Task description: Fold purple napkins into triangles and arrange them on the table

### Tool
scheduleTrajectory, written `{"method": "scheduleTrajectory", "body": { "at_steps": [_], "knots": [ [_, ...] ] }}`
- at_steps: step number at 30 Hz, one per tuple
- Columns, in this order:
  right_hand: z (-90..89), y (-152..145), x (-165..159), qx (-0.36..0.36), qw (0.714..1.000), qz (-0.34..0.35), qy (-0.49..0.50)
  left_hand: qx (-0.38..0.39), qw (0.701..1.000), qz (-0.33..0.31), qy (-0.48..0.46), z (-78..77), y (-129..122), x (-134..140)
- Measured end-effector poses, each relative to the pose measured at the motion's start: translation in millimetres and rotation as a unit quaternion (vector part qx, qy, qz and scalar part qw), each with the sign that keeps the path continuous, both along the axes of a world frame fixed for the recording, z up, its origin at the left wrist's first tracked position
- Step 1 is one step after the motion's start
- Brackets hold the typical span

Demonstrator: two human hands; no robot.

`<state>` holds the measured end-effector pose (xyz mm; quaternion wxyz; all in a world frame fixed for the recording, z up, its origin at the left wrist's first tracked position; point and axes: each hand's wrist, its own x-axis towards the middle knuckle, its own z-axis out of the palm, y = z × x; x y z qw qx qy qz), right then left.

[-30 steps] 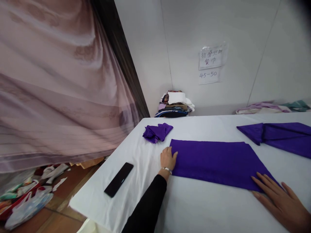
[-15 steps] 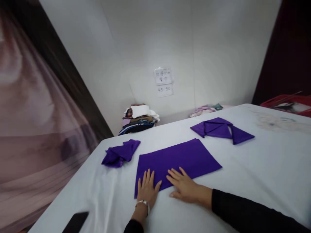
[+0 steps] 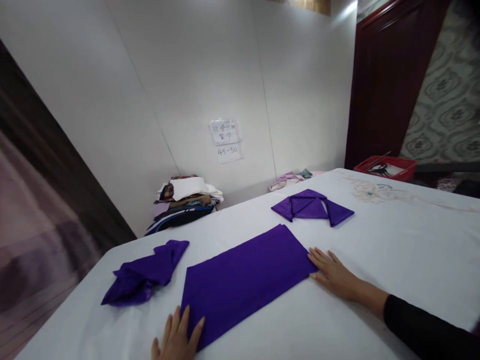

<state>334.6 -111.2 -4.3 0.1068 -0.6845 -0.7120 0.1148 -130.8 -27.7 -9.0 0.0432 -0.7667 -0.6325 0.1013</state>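
A purple cloth napkin (image 3: 247, 280), folded into a flat rectangle, lies on the white-covered table. My left hand (image 3: 177, 336) rests with spread fingers on its near left corner; the wrist is out of the picture. At the opposite end, my right hand (image 3: 333, 275) lies flat, its fingertips touching the napkin's right corner. To the left sits a crumpled-looking folded purple napkin (image 3: 148, 275). Beyond the rectangle, a third purple napkin (image 3: 309, 206) is folded into angular points.
A stack of folded clothes (image 3: 185, 202) stands against the white wall behind the table, with more cloth (image 3: 288, 180) farther right. A red basket (image 3: 386, 167) holds items at the far right. A handwritten sign (image 3: 225, 132) hangs on the wall.
My right hand has slid from the napkin's near edge to its right corner. My left hand has moved to the near left corner. The view has turned right.
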Motion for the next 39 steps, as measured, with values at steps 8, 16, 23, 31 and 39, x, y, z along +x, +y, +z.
{"method": "scheduleTrajectory", "body": {
  "at_steps": [8,16,23,31,39],
  "knots": [
    [33.5,75,-125,0.017,0.984,0.163,0.074,-0.003,0.993,-0.021,-0.115,28.2,50,119],
    [9.8,148,-128,0.0,0.987,0.153,0.046,0.012,0.993,0.037,-0.108,9.1,97,89],
    [-0.8,153,-26,-0.001,0.999,-0.029,-0.019,0.05,0.983,0.136,-0.109,5.3,113,23],
    [4.6,156,-20,-0.017,0.998,-0.041,-0.045,0.039,0.979,0.166,-0.108,12.0,113,30],
    [13.2,137,-137,0.021,0.994,0.109,0.022,0.034,0.993,-0.04,-0.105,10.5,63,131]
  ]
}}
